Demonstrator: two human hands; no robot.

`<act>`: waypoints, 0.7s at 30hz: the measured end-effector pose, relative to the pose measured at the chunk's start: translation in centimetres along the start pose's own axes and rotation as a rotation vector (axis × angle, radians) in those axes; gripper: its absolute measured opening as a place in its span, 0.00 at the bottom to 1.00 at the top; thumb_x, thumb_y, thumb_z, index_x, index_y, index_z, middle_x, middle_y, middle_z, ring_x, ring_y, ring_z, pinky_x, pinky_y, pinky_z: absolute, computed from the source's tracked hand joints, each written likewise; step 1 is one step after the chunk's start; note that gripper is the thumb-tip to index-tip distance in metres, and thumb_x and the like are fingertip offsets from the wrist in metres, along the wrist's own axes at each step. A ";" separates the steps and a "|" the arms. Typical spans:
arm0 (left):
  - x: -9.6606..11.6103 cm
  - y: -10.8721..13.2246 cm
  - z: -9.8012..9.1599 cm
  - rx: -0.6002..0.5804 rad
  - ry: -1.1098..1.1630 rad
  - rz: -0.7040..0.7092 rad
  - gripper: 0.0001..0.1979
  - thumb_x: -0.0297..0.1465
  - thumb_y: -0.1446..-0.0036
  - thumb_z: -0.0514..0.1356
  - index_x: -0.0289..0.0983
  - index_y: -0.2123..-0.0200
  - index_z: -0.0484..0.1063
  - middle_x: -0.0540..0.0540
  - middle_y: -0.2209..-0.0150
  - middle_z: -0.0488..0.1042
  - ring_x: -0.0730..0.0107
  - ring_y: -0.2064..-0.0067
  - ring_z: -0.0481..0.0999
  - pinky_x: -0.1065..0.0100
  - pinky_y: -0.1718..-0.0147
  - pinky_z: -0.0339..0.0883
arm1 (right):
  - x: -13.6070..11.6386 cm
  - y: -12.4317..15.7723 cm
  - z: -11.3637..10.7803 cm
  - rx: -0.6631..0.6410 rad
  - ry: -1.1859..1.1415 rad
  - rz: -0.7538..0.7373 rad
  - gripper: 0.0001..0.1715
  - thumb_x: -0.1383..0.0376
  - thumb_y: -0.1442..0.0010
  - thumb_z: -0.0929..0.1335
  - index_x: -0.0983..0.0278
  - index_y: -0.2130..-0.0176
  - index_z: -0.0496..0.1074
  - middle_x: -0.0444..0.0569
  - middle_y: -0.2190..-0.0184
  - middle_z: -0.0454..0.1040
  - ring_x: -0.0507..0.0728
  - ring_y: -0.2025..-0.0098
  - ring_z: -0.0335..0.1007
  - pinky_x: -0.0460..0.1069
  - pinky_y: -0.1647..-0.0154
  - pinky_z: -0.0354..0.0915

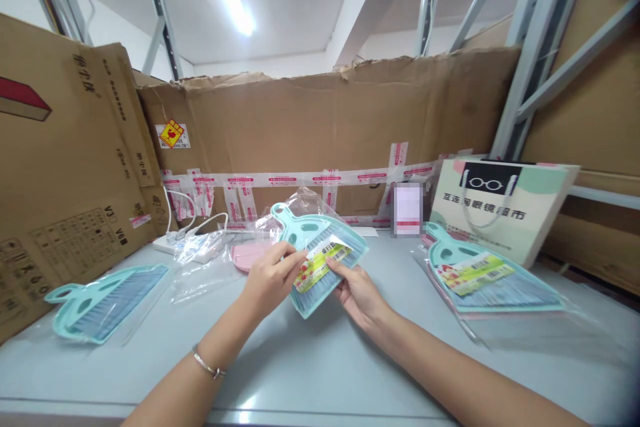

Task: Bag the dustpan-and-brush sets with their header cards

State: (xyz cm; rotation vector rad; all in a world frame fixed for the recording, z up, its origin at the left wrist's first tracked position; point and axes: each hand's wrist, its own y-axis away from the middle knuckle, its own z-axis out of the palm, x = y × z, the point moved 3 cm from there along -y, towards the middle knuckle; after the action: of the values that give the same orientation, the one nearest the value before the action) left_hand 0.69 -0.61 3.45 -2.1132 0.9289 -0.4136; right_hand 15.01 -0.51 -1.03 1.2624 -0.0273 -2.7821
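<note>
A mint-green dustpan and brush set (325, 240) is held tilted above the table, its blue-grey bristles facing me. Across it lies a yellow-green label card (323, 261) with print and a barcode. My right hand (363, 293) grips the dustpan's right edge, thumb on the label and fingers behind. My left hand (273, 277) is closed, its fingertips pinching at the label's left end. Behind the set, clear plastic (307, 200) and a pink dustpan (245, 255) are partly hidden.
A bagged mint set (110, 303) lies at left, without a visible label. Labelled, bagged sets (480, 273) lie at right by a paper bag (500, 207). A power strip (187, 247), crumpled plastic (205, 267) and a blurred box (409, 210) stand before the cardboard wall (300, 120).
</note>
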 end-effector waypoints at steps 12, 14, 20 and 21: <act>-2.1 0.2 -0.3 0.295 0.427 -0.668 0.28 0.38 0.47 0.57 0.41 0.44 0.55 0.38 0.47 0.63 0.58 0.48 0.65 0.58 0.52 0.61 | -1.2 -1.0 -0.7 0.140 -0.141 -0.080 0.17 0.71 0.57 0.73 0.63 0.64 0.71 0.45 0.69 0.78 0.55 0.65 0.74 0.47 0.66 0.71; -2.2 0.4 1.2 0.092 0.803 -0.899 0.31 0.41 0.47 0.57 0.40 0.44 0.50 0.37 0.48 0.63 0.60 0.52 0.70 0.61 0.59 0.68 | -1.2 -1.1 -0.6 0.146 -0.162 -0.093 0.17 0.71 0.58 0.73 0.63 0.64 0.71 0.44 0.70 0.78 0.55 0.65 0.75 0.48 0.65 0.71; -0.2 0.4 3.4 -0.147 1.257 -0.921 0.29 0.40 0.56 0.64 0.34 0.54 0.59 0.41 0.63 0.74 0.65 0.73 0.75 0.65 0.77 0.70 | -0.8 -1.8 -0.8 0.071 0.011 -0.093 0.15 0.66 0.55 0.72 0.62 0.64 0.70 0.45 0.69 0.78 0.55 0.66 0.74 0.48 0.66 0.70; -0.5 0.5 3.3 -0.113 1.254 -0.921 0.28 0.39 0.57 0.65 0.34 0.55 0.59 0.42 0.63 0.75 0.65 0.71 0.75 0.65 0.75 0.71 | -1.1 -2.2 -1.2 0.093 0.072 -0.094 0.13 0.64 0.54 0.71 0.62 0.64 0.70 0.45 0.70 0.78 0.54 0.67 0.74 0.48 0.67 0.70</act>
State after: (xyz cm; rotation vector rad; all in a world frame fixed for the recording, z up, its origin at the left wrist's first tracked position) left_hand 1.96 1.24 0.95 -2.1611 0.4588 -2.3467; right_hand 16.49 1.75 -1.11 1.4209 -0.0957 -2.8421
